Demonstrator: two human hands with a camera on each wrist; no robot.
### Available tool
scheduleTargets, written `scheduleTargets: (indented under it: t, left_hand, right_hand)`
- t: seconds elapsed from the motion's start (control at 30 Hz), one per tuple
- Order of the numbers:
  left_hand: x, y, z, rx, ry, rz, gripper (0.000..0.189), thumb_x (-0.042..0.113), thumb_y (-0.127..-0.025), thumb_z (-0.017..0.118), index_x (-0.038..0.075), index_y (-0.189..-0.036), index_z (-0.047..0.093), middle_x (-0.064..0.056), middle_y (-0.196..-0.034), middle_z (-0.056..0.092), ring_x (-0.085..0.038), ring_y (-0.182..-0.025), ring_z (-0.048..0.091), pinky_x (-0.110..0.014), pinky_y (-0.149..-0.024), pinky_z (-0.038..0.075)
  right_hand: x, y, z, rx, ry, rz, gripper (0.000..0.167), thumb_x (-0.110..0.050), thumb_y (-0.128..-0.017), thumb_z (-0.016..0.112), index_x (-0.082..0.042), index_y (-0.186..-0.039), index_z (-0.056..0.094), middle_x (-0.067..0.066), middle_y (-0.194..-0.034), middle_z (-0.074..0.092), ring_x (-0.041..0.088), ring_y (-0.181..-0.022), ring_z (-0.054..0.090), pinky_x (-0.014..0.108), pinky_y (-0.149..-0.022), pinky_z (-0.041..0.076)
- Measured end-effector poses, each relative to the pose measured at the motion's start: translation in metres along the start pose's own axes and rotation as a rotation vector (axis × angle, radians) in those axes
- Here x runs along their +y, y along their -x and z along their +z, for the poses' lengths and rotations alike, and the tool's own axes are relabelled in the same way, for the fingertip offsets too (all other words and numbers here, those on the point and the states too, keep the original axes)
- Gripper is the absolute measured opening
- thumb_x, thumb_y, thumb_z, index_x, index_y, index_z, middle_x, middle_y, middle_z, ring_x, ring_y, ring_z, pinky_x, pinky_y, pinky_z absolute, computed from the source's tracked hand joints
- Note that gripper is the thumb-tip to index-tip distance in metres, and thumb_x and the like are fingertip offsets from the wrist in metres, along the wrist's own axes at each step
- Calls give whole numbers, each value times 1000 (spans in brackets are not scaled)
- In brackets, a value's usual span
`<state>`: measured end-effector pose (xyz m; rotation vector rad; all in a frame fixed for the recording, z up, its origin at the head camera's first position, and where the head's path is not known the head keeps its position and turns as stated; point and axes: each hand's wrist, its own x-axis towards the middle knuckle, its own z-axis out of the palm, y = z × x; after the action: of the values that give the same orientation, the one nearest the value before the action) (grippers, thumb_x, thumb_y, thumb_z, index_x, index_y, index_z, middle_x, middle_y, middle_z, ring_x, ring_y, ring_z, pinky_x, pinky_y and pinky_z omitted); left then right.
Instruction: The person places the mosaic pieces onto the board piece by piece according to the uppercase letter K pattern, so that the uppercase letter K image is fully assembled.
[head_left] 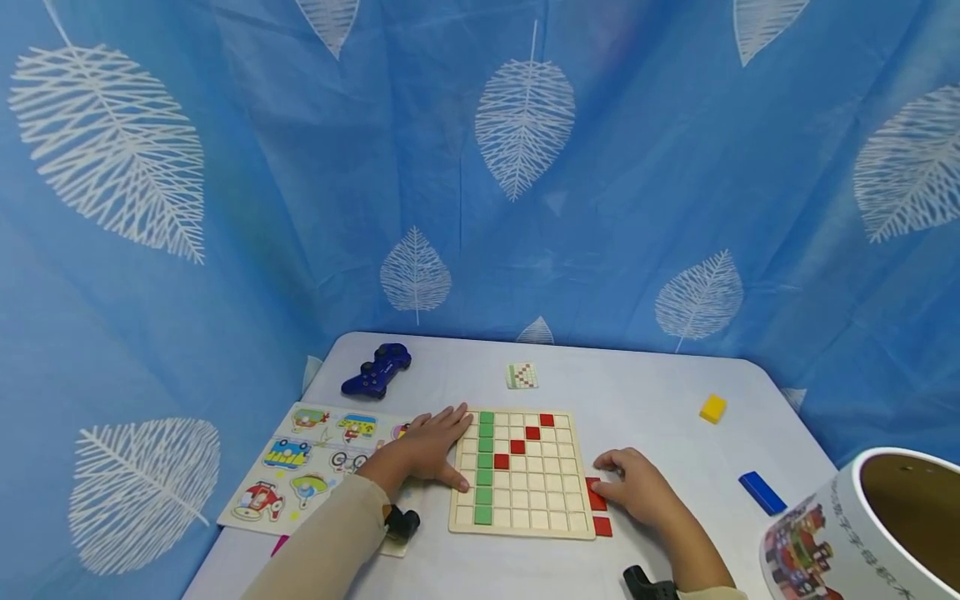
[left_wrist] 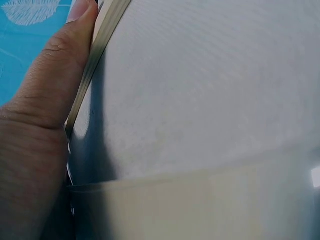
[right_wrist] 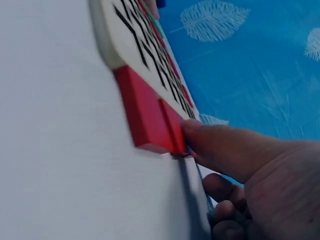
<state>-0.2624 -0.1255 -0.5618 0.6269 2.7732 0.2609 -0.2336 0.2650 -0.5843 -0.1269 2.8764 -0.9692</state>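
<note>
A wooden grid board [head_left: 525, 508] lies flat on the table, with a green column at its left and several red squares [head_left: 517, 447] in a diagonal. My left hand [head_left: 427, 450] rests along its left edge, fingers extended and thumb at the rim. In the left wrist view, the thumb [left_wrist: 55, 75] lies against the board's side [left_wrist: 95, 60]. Red blocks [head_left: 602, 527] sit against the board's right edge. My right hand [head_left: 637, 487] is over them, its thumb [right_wrist: 220, 142] touching a red block [right_wrist: 172, 125]. The other right fingers are curled loosely beyond, partly hidden.
A picture puzzle board [head_left: 300, 467] lies left, under my left forearm. Behind are a blue game controller [head_left: 377, 371] and a small pattern card [head_left: 522, 376]. To the right are a yellow block [head_left: 713, 408], a blue block [head_left: 762, 493] and a tall white canister [head_left: 840, 533].
</note>
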Motion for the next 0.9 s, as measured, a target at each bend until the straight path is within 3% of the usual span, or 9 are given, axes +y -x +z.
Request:
scheduleTargets:
  t: [0.23,0.53,0.67,0.8,0.9]
  left_hand:
    - [-1,0,-1,-5,-1,10,131,83,-70,74,22,-170,15,0,-178,4,-27,-164,7,-57,-130,13]
    - [1,2,0,-4,3,-1,128,83,-72,74,22,-170,18,-1,-178,7,-27,-164,8,-56,-131,13]
    - [5,8,2,26,27,-3,122,79,-75,75,20,-168,24,-1,-177,13,-27,-164,14,-59,-131,9]
    - [10,19,7,45,50,23,118,78,-77,75,18,-167,28,-3,-177,16,-28,-163,18,-62,-130,6]
    - [11,23,12,58,59,47,118,79,-78,73,17,-168,27,-3,-177,14,-29,-163,17,-62,-130,8]
  right_hand:
    - [4,7,-3,74,-55,67,27,-21,-92,79,-9,-116,74,7,-109,66,21,-91,55,36,-79,47]
    - [4,7,-3,58,-49,134,31,-14,-89,77,-6,-119,74,13,-113,63,25,-94,55,42,-83,52]
    - [-4,9,3,108,-59,121,26,-15,-90,73,-5,-114,73,15,-117,65,27,-101,57,50,-91,53]
    - [-26,15,15,128,-122,73,25,-13,-91,73,-7,-116,72,10,-116,66,21,-90,59,37,-75,54]
    - [-49,19,28,108,-172,-9,24,-11,-91,75,-9,-115,72,4,-109,66,16,-78,55,28,-62,48]
